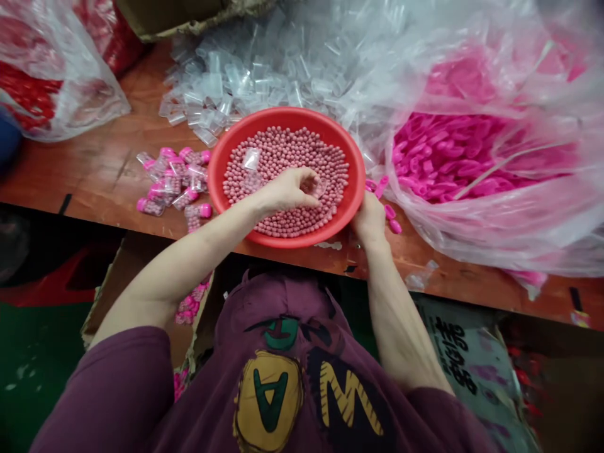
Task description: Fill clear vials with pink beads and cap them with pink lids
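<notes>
A red plastic basin point(287, 115) full of small pink beads point(283, 223) stands in front of me. My left hand point(295, 189) is over the beads, thumb and fingers curled around a small clear plastic tube point(319, 187). Another clear tube point(251, 159) lies on the beads to the left. Against the basin's right side is my right hand point(370, 219), closed, its fingertips at several loose pink caps point(382, 185); what it holds, if anything, is hidden.
Left of the basin lie several bead-filled tubes with pink caps point(172, 173). Behind it spreads a heap of clear tubes point(264, 69). On the right an open plastic bag point(472, 242) holds pink caps. A bag of red pieces point(94, 107) lies far left, a cardboard box point(160, 19) at the back.
</notes>
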The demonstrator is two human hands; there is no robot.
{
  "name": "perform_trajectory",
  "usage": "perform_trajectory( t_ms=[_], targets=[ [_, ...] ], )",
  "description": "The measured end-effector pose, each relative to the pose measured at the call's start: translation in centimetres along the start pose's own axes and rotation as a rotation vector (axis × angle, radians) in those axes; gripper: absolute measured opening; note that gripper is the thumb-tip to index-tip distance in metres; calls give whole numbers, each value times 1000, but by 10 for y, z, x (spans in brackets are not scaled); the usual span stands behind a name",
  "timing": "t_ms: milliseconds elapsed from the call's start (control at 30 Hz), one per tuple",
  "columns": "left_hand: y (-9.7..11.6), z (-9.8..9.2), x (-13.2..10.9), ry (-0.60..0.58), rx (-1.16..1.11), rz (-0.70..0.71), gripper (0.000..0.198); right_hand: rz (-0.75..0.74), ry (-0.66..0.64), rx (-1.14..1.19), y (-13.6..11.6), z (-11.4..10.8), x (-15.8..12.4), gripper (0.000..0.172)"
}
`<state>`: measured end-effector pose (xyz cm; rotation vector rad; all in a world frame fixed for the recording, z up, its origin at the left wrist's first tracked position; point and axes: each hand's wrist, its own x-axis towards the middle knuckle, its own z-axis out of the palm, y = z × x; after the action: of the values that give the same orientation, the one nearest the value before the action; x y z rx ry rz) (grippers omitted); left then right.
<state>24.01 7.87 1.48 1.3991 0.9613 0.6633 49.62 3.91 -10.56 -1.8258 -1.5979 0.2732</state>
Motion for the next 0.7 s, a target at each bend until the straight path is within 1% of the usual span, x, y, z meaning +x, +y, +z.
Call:
perform_trajectory(
  t_ms=[67, 100, 167, 233, 300, 333, 367, 400, 433, 500, 533, 567, 600, 633, 700],
  targets=[
    [4, -3, -18, 23, -260, -93, 26, 47, 98, 199, 9, -8, 5, 33],
    [5, -3, -27, 39, -360, -136, 26, 94, 158, 343, 12, -14, 8, 40],
    [4, -2, -43, 66, -511, -201, 23, 162, 220, 585, 11, -26, 14, 49],
    [2, 1, -53, 87, -604, -229, 15, 146, 201, 708, -5, -38, 19, 45],
    [-1, 5, -57, 99, -626, -239, 15, 76, 148, 765, -33, -48, 20, 34],
    [-3, 7, -57, 120, -591, -229, 17, 39, 103, 770, -48, -52, 20, 30],
    [-4, 8, -55, 149, -508, -199, 19, 3, 73, 761, -62, -54, 19, 29],
    [-6, 8, -52, 180, -374, -146, 20, -22, 44, 745, -74, -55, 19, 29],
    [-8, 6, -47, 207, -193, -75, 21, -36, 30, 727, -83, -53, 20, 31],
    [-11, 1, -32, 219, 221, 64, 21, -44, 31, 692, -91, -48, 21, 34],
    [-12, -2, -23, 197, 395, 95, 20, -46, 43, 673, -91, -44, 22, 35],
    [-14, -5, -14, 169, 514, 91, 20, -52, 49, 651, -89, -39, 23, 36],
    [-16, -7, -4, 151, 557, 56, 22, -65, 58, 630, -86, -36, 23, 36],
    [-18, -9, 6, 144, 537, 9, 28, -81, 73, 617, -84, -32, 23, 38],
    [-22, -9, 26, 170, 389, -44, 39, -103, 99, 608, -82, -28, 22, 40]
  ],
)
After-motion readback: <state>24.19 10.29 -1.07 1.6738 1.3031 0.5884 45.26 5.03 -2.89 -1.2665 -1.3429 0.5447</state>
